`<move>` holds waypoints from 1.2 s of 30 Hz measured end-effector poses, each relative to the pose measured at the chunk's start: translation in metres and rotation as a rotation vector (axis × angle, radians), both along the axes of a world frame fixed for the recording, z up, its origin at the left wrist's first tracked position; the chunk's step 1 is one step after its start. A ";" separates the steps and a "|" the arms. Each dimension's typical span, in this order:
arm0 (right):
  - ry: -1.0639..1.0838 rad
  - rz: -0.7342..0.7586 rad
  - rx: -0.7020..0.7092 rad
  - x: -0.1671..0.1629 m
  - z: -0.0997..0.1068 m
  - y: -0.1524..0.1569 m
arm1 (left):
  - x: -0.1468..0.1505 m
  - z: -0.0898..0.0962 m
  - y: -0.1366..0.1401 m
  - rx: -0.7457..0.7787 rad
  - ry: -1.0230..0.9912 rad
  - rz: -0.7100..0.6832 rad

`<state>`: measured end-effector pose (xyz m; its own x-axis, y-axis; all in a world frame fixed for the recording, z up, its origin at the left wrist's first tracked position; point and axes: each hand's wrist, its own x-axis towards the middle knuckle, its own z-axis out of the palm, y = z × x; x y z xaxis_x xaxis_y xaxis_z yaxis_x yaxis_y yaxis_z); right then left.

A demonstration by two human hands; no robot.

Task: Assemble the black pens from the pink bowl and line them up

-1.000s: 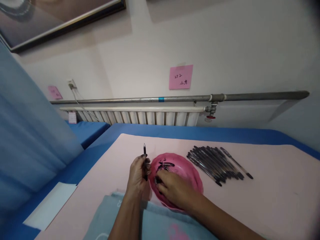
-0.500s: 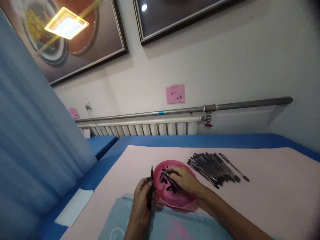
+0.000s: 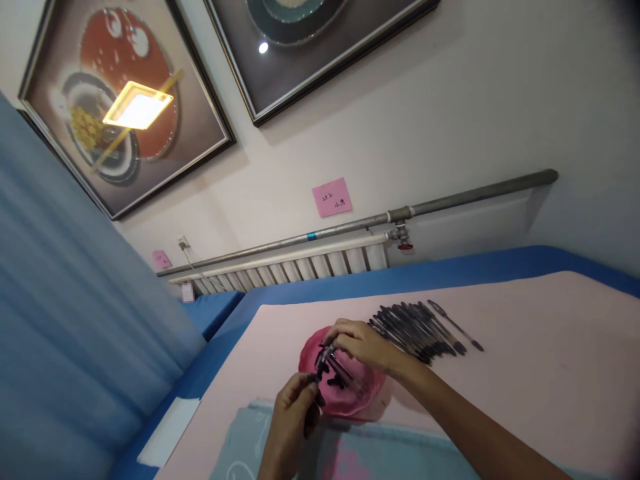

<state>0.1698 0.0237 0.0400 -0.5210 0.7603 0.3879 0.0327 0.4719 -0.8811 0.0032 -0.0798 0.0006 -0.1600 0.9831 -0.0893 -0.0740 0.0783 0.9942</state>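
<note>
A pink bowl [image 3: 367,400] with scalloped sides holds small black pieces [image 3: 338,382] and thin clear barrels [image 3: 347,369]. At its near left edge, my left hand [image 3: 296,410] is closed around a black pen [image 3: 321,367], tilted toward the bowl. My right hand [image 3: 361,343] reaches over the bowl's far side with thumb and fingers pinched near the pen's upper end. What sits between those fingertips is too small to make out. Right of the bowl lies a row of capped black pens [image 3: 413,327], with one pen [image 3: 456,325] apart at its right.
The pink sheet [image 3: 525,373] covers a blue table [image 3: 480,265]. A teal patterned cloth [image 3: 400,450] lies at the near edge, and white paper [image 3: 169,430] at the left. A blue curtain [image 3: 100,320] hangs left; a radiator [image 3: 300,267] and pipe [image 3: 480,197] run along the wall.
The pen in my left hand has gone from upright to leaning right over the bowl. My right fingers have come up from the pieces to the pen's end. The view has tilted.
</note>
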 end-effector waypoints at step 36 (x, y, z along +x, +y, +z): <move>-0.756 0.596 -0.522 0.025 -0.045 -0.054 | 0.132 0.038 0.110 -0.157 0.097 -0.038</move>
